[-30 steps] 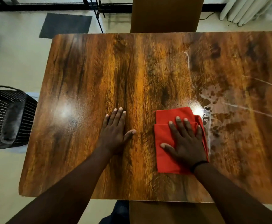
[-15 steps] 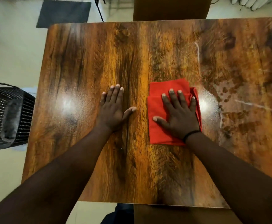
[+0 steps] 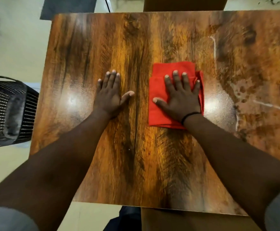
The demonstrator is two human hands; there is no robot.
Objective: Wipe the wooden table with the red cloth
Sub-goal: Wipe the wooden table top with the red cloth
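The right hand (image 3: 181, 99) lies flat, fingers spread, pressing the folded red cloth (image 3: 159, 97) onto the desk (image 3: 136, 164) a little right of its middle; nothing is gripped, the palm simply bears down. The left hand (image 3: 111, 95) is also flat and empty, fingers together with the thumb out, resting on bare wood just left of the cloth and well apart from the right hand. A thin black band (image 3: 190, 116) circles the right wrist. Toward the right edge the surface carries pale streaks and blotchy marks (image 3: 245, 97), which look like wet film or residue, though glare and blur make it hard to say which. The left half shows only a bright glare spot. Judging from that, the wiping is partway along, with the right side yet to be cleaned. The main risk is that the cloth, held only by downward pressure, slides out from under the palm or unfolds and bunches on a fast stroke, leaving smears. A damp patch could also let the bracing left hand slip. Pushing liquid toward the right edge might send it over onto the floor. A black mesh basket (image 3: 6, 110) stands on the floor beside the left edge, clear of the strokes. No brand, label or writing can be read on the cloth, the desk or anything else in view.
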